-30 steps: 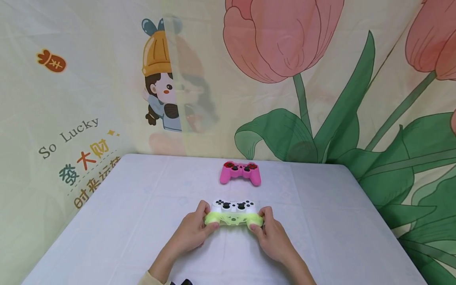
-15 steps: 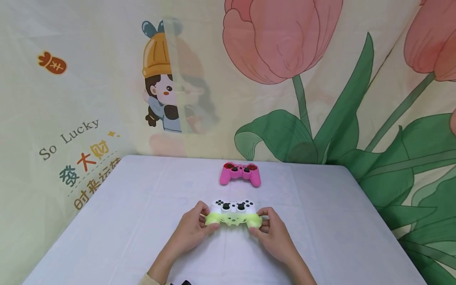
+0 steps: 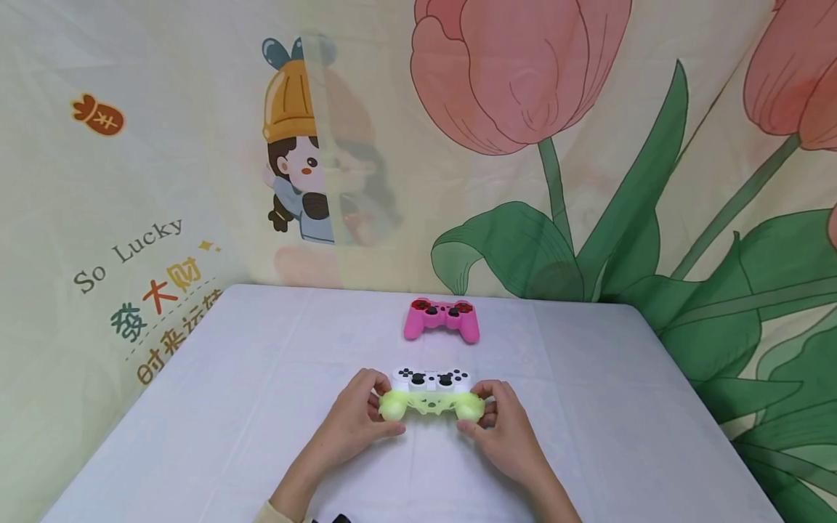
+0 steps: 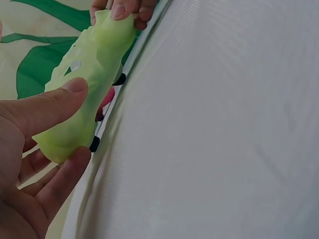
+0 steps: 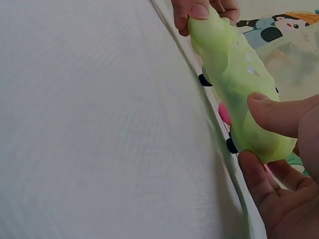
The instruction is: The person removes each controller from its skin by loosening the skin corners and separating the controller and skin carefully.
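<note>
A white game controller (image 3: 431, 378) with black sticks and buttons is between both hands. A soft translucent yellow-green silicone sleeve (image 3: 428, 402) covers its lower part and both grips. My left hand (image 3: 353, 418) holds the left grip between thumb and curled fingers. On the other side, my right hand (image 3: 508, 428) holds the right grip the same way. In the left wrist view, the left thumb lies on the back of the sleeve (image 4: 102, 55). The right wrist view shows the right thumb pressing the sleeve (image 5: 244, 89) too, with fingertips at its end.
Farther back on the white-covered table (image 3: 275, 407) lies a pink game controller (image 3: 442, 319) with red button areas. Behind the table hangs a printed cloth (image 3: 379, 145) with tulips, a cartoon figure and lettering. A small dark object (image 3: 341, 519) shows at the bottom edge.
Both hands stay on the grips. In the head view the left thumb has shifted slightly down along its grip, and the controller has moved a little to the right.
</note>
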The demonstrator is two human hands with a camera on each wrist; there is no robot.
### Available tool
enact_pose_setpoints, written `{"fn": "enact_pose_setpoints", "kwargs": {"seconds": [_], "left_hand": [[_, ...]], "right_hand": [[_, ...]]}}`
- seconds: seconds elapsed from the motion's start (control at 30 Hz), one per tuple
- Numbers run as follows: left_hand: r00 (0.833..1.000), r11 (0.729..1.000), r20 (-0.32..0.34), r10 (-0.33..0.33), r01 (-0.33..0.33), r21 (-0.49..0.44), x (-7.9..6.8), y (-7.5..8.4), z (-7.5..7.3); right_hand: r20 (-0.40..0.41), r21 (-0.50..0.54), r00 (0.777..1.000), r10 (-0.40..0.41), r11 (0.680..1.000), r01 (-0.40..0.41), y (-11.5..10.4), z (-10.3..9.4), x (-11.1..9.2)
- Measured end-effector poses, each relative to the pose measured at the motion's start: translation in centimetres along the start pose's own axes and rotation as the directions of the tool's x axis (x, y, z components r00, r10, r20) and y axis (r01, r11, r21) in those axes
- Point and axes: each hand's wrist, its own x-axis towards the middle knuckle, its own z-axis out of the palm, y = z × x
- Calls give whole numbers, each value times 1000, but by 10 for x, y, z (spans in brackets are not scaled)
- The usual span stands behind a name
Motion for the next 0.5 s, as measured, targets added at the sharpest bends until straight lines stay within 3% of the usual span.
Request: {"fn": "enact_pose_setpoints", "kwargs": {"seconds": [0.33,0.5], "left_hand": [[999,997,-2,54,-54,56,-2,-1,0],[998,995,8,68,-68,79,-2,-1,1]], "right_hand": [[32,-120,999,-26,992,30,0,-1,-1],[42,-129,998,-40,991,45,-1,-2,-2]]}}
